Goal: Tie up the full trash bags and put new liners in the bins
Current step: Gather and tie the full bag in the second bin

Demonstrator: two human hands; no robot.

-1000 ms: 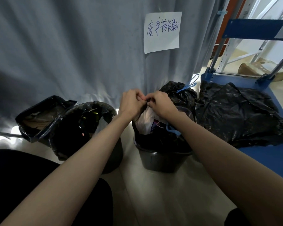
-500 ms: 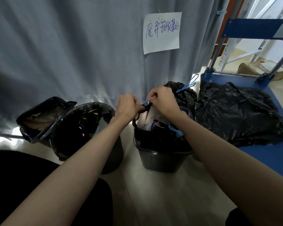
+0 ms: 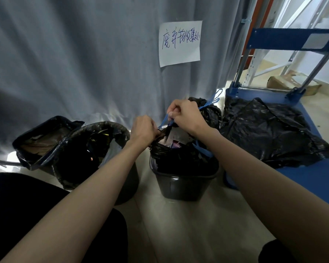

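right hand: blue drawstring is pinched, pulled up
left hand: bag rim is gripped
bin: bag sat inside

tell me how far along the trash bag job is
Done: one tied bag sits behind the middle bin. In hand: right hand pulls the blue drawstring while left hand grips that bin's bag. Left: two bins on the left are open; no new liners fitted.

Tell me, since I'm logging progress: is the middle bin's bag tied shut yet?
Not yet: bag mouth gapes, trash shows, both hands pulling blue drawstring.
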